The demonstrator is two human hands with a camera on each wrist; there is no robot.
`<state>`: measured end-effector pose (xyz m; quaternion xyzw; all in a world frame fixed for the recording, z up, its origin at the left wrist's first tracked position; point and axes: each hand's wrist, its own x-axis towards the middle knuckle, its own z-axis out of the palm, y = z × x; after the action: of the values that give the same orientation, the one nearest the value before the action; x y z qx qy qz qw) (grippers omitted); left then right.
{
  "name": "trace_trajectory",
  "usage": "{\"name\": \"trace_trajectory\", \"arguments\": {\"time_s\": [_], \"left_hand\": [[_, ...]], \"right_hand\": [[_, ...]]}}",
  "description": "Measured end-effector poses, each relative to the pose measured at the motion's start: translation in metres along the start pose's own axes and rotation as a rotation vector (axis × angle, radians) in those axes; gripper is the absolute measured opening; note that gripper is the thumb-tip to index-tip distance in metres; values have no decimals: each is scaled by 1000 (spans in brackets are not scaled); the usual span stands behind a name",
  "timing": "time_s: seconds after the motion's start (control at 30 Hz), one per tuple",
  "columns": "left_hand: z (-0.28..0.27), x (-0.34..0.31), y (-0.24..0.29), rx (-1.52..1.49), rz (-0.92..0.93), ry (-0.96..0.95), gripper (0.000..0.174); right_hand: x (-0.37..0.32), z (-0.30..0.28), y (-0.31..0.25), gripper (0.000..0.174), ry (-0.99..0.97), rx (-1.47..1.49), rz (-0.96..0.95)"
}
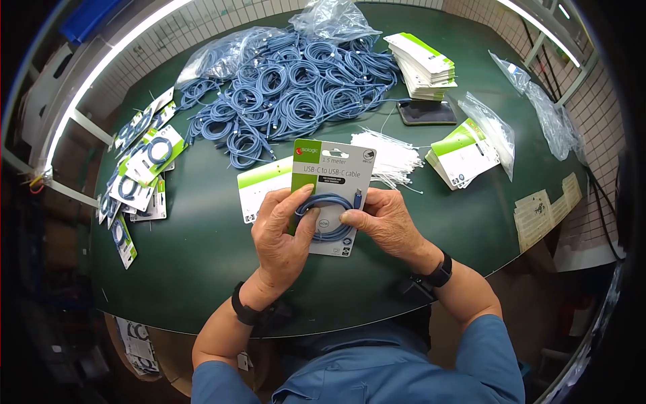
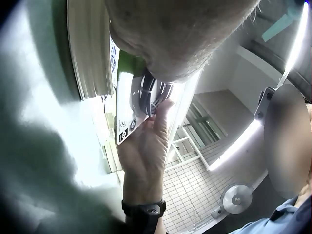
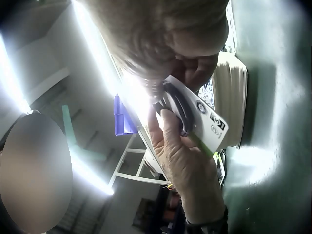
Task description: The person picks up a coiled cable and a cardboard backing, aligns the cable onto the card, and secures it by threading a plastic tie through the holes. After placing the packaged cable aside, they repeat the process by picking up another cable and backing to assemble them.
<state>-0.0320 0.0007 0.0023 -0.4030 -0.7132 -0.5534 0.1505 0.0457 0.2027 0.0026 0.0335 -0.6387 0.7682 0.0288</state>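
A white and green cable card [image 1: 343,153] is held upright between both hands in the head view, a blue coiled cable [image 1: 328,197] lying against its front. The left hand [image 1: 281,232] pinches the card's left side, with thumb and index finger on the coil. At the right edge the right hand [image 1: 390,225] grips the card, its thumb on the coil beside the cable's connector [image 1: 358,198]. Both wrist views show the card [image 2: 127,109] [image 3: 210,124] and coil close up between the hands; the fingers behind the card are mostly hidden.
A large heap of blue cables [image 1: 296,81] covers the back of the green table [image 1: 202,269]. Carded cables [image 1: 138,168] lie at left. White ties [image 1: 387,158], a phone [image 1: 427,113], card stacks [image 1: 420,64] [image 1: 464,153] and plastic bags [image 1: 552,121] lie behind and right.
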Motion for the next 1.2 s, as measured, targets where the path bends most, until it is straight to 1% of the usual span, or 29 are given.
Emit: {"name": "trace_trajectory", "arguments": {"time_s": [0.03,0.07,0.17,0.2,0.3,0.33,0.43,0.47,0.53,0.57,0.6,0.67,0.73,0.83,0.87,0.93,0.97,1.0,1.1,1.13,1.2], "left_hand": [[0,1,0,40,45,2,51],[-2,4,0,43,48,0,51],[-11,8,4,-327,-223,-153,45],[-14,10,6,-327,-227,-149,45],[-20,17,13,-638,-431,-307,38],[-21,18,13,-648,-437,-290,38],[-28,17,7,-644,-525,-355,35],[-29,18,8,-654,-534,-338,35],[-34,22,9,-620,-622,-401,34],[-35,22,9,-602,-666,-436,33],[-35,20,8,-608,-669,-426,33],[-35,19,7,-521,-687,-413,31],[-36,20,8,-484,-697,-401,29],[-44,24,13,-234,-509,-462,18],[-47,24,14,-241,-518,-460,18],[-51,23,15,69,-223,-523,20],[-53,22,16,223,-78,-549,22],[-55,22,18,216,-94,-548,22],[-57,26,24,383,53,-600,26],[-57,25,21,381,46,-600,26],[-56,25,13,350,143,-627,26]], "right_hand": [[1,0,-1,29,0,3,-3],[2,0,-2,30,12,-16,-2],[1,0,0,34,35,-47,12],[1,0,0,36,27,-12,22],[-1,-3,4,40,-3,43,70],[0,-4,5,41,-12,56,64],[-1,-7,4,42,-43,71,73],[-1,-7,2,43,-42,22,53],[-1,-6,0,46,-40,-72,3],[-2,-6,2,46,-47,-77,14],[-1,-6,4,48,-25,-41,27],[1,-6,8,53,23,32,49],[3,-5,8,53,12,29,59],[4,-7,9,53,0,33,84],[4,-9,10,53,-34,18,108],[5,-13,13,52,-102,-10,162],[4,-14,14,52,-104,-8,180],[5,-15,13,51,-113,-25,202],[6,-14,11,49,-139,-58,250],[6,-13,11,48,-144,-92,252],[6,-12,8,45,-150,-163,253]]}}
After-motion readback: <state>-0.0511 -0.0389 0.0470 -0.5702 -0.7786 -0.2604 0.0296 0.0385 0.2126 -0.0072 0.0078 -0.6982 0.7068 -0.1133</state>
